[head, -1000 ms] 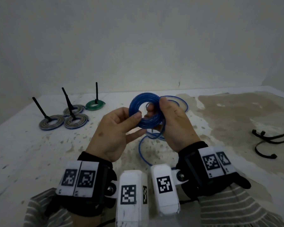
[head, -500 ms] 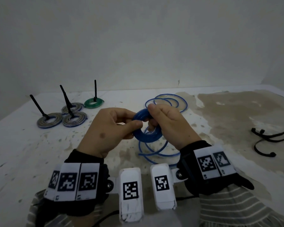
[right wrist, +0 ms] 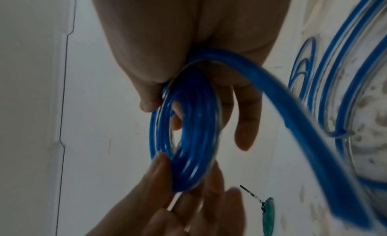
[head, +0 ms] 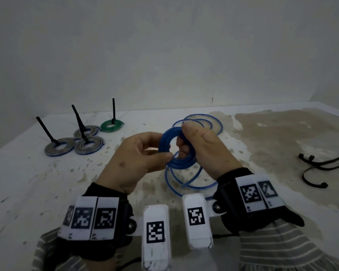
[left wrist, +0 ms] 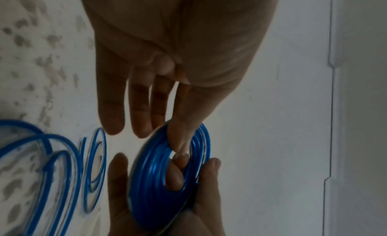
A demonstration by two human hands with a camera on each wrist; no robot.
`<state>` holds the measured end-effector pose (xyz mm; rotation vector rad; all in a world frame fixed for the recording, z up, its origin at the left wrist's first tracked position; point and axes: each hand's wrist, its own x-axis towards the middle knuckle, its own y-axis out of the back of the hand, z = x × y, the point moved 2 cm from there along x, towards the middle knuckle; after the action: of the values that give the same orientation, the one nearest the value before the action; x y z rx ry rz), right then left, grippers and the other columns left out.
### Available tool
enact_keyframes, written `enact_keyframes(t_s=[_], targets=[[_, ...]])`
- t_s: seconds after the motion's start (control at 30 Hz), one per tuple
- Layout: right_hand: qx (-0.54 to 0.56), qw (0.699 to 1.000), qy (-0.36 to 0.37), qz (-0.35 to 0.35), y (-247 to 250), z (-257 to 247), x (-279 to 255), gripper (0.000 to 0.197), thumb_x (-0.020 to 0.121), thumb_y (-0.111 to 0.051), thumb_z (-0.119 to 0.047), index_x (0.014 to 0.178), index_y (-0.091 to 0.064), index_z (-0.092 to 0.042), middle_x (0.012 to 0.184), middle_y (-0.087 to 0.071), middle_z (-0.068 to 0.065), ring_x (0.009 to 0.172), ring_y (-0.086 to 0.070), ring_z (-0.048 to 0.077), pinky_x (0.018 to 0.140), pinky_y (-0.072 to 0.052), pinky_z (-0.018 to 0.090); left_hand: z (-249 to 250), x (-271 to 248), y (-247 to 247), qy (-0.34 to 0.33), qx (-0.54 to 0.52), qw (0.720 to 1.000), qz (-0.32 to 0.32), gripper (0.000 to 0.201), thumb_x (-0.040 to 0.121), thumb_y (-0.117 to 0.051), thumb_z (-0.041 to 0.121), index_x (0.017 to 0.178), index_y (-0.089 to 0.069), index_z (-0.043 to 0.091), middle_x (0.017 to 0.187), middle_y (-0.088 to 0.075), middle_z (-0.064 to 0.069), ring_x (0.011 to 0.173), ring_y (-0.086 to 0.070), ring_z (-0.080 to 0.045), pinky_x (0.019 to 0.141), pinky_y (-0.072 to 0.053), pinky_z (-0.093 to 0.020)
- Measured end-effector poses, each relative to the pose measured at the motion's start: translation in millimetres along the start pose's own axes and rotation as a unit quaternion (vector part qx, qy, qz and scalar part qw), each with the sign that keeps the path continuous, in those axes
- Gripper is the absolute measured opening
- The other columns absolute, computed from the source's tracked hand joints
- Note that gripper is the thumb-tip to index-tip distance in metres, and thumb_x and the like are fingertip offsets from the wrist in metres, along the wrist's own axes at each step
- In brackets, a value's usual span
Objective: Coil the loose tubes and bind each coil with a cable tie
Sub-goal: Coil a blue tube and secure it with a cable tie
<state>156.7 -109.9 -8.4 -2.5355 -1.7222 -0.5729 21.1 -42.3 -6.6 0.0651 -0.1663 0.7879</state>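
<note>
Above the table (head: 27, 173), both hands pinching blue coil (head: 165, 139) (tail trailing loose)

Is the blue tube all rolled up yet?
Not yet. Both hands hold a tight blue coil, but loose loops of tube still trail onto the table.

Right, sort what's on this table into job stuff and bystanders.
In use:
blue tube coil, pinched by left hand and right hand
loose blue tube loops
spare black cable ties

Lying about:
green tied coil
three grey tied coils
</note>
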Motion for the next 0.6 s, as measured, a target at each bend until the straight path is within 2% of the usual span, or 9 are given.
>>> enact_keyframes(t_s=[0.1, 0.2, 0.3, 0.37, 0.43, 0.6], targets=[[-0.083, 0.996, 0.0, -0.033, -4.2, 0.6, -0.6, 0.038, 0.096, -0.038, -0.036, 0.068, -0.055, -0.015, 0.05, -0.05, -0.008, 0.051, -0.049, 0.01, 0.063, -0.045, 0.033, 3.4, 0.3, 3.5, -0.034, 0.02, 0.999, 0.026, 0.037, 0.069, -0.068, 0.009, 0.105, -0.065, 0.011, 0.072, -0.067, -0.003, 0.072, -0.068, -0.018, 0.063, -0.057, -0.027], [-0.101, 0.994, 0.001, -0.034, -6.5, 2.5, -0.2, 0.029, 0.094, -0.043, -0.035, 0.073, -0.052, -0.018, 0.046, -0.048, -0.01, 0.046, -0.046, 0.007, 0.063, -0.048, 0.042, 1.5, 1.5, 3.5, -0.05, 0.079, 0.995, 0.032, 0.024, 0.076, -0.067, 0.002, 0.095, -0.069, 0.016, 0.068, -0.064, -0.007, 0.073, -0.068, -0.027, 0.067, -0.059, -0.032], [-0.058, 0.998, 0.005, -0.016, -5.7, 1.2, -0.3, 0.021, 0.092, -0.048, -0.033, 0.077, -0.047, -0.019, 0.053, -0.05, -0.002, 0.047, -0.046, 0.01, 0.061, -0.045, 0.041, 0.5, -0.1, 1.7, -0.033, 0.077, 0.996, 0.008, 0.025, 0.072, -0.069, 0.004, 0.086, -0.068, 0.024, 0.061, -0.063, -0.002, 0.072, -0.067, -0.025, 0.069, -0.059, -0.036], [-0.031, 0.999, 0.014, -0.015, -3.6, -0.5, -0.3, 0.022, 0.093, -0.048, -0.03, 0.074, -0.047, -0.018, 0.053, -0.052, 0.0, 0.047, -0.047, 0.012, 0.059, -0.042, 0.039, 3.5, -2.1, 1.0, -0.022, 0.047, 0.999, -0.015, 0.029, 0.064, -0.069, 0.012, 0.091, -0.067, 0.023, 0.059, -0.062, 0.0, 0.07, -0.067, -0.02, 0.065, -0.059, -0.032], [-0.014, 1.0, 0.016, -0.018, -2.3, -2.6, -0.5, 0.023, 0.093, -0.048, -0.027, 0.072, -0.048, -0.017, 0.047, -0.051, -0.004, 0.046, -0.047, 0.014, 0.056, -0.04, 0.037, 6.2, -3.5, 0.0, -0.017, 0.021, 0.999, -0.03, 0.037, 0.061, -0.067, 0.014, 0.098, -0.066, 0.02, 0.058, -0.062, 0.001, 0.066, -0.067, -0.016, 0.059, -0.056, -0.027], [0.013, 1.0, 0.017, -0.013, -0.1, -2.9, -0.4, 0.026, 0.093, -0.048, -0.028, 0.072, -0.055, -0.013, 0.047, -0.054, -0.003, 0.048, -0.05, 0.016, 0.058, -0.044, 0.035, 5.6, -1.7, -1.8, -0.022, -0.009, 1.0, 0.018, 0.037, 0.076, -0.064, -0.002, 0.107, -0.061, 0.02, 0.058, -0.061, 0.001, 0.068, -0.065, -0.016, 0.057, -0.055, -0.027]])
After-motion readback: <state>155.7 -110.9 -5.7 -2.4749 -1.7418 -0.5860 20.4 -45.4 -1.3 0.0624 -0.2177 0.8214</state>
